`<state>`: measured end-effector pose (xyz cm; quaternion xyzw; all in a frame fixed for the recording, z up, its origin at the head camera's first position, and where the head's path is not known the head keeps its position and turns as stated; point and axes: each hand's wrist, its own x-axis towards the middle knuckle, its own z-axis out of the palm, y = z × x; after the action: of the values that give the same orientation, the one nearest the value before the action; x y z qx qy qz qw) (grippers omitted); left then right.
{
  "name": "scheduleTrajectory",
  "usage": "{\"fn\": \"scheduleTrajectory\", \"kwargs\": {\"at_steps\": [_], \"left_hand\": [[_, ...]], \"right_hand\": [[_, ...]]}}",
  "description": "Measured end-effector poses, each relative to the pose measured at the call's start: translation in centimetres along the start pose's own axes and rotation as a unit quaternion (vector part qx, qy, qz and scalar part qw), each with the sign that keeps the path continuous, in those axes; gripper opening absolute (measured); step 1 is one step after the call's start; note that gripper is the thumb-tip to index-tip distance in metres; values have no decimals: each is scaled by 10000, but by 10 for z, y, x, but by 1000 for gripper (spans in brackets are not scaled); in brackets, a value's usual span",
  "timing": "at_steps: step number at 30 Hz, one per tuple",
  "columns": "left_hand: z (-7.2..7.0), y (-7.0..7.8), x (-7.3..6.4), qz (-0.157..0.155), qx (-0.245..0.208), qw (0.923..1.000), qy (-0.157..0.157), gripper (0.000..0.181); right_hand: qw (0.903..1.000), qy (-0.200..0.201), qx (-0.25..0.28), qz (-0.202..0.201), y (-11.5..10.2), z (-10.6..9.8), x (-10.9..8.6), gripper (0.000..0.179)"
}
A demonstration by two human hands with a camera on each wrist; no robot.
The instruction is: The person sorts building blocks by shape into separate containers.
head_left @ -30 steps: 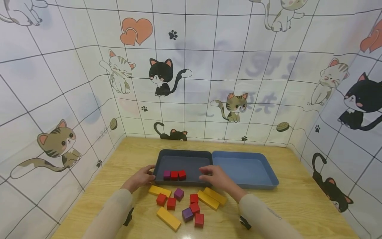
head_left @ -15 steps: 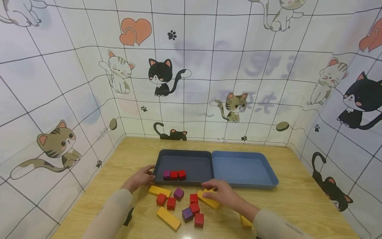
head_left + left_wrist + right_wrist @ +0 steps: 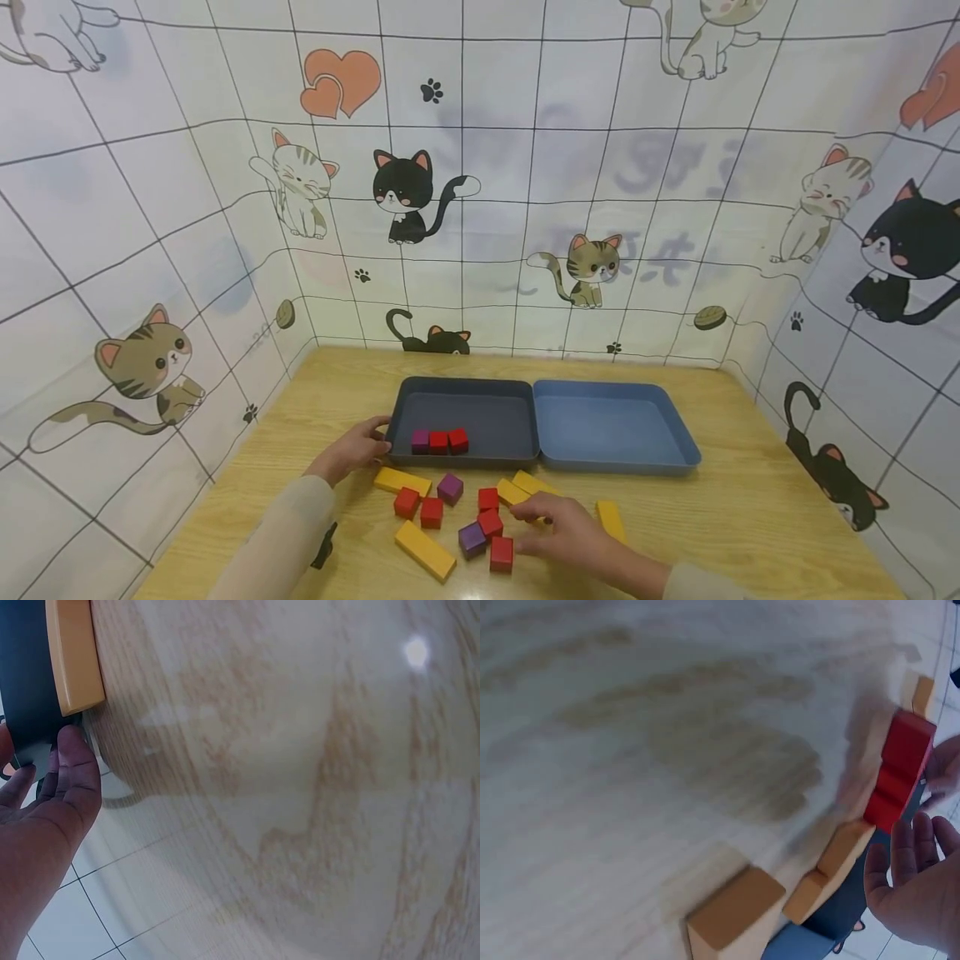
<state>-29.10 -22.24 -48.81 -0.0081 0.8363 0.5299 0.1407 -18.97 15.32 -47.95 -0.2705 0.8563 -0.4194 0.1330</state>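
Observation:
My left hand (image 3: 352,450) holds the left end of the dark grey tray (image 3: 480,392), its fingertips against the outer wall. In the left wrist view, that hand's thumb and fingers lie around the tray's corner, beside a yellow block (image 3: 75,660). Inside the tray a purple cube (image 3: 420,442) and two red cubes (image 3: 447,441) stand in a row at the front left. My right hand (image 3: 566,533) is low over the table with thumb and fingers apart and nothing between them. Its thumb is right beside the nearest red cube (image 3: 502,554). A purple cube (image 3: 472,540) lies just left of that cube.
A blue tray (image 3: 615,400) stands right of the dark one. Several yellow blocks (image 3: 424,550) and red cubes (image 3: 431,512) lie in front of the trays, with another purple cube (image 3: 450,488). One yellow block (image 3: 611,521) lies behind my right hand. A cat-print sheet (image 3: 495,183) surrounds the table.
My right hand has moved from above the dark tray's front right toward me, down to the cubes. The far-right yellow block has come into view from behind that forearm. My left hand stays put.

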Motion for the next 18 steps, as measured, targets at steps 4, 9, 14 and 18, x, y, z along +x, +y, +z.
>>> {"fn": "scheduleTrajectory", "kwargs": {"at_steps": [4,9,14,18], "left_hand": [[0,1,-1,39,-3,10000,-18,55],[0,1,-2,57,4,10000,-13,55],[0,1,-3,65,-18,10000,-40,56],[-1,1,-1,20,18,10000,-32,56]], "right_hand": [[9998,-200,47,-6,3,7,-3,47],[9991,-363,-155,-174,5,14,-4,46],[9988,-417,-195,-144,5,18,-3,43],[9987,-487,-158,-74,4,20,-2,41]]}}
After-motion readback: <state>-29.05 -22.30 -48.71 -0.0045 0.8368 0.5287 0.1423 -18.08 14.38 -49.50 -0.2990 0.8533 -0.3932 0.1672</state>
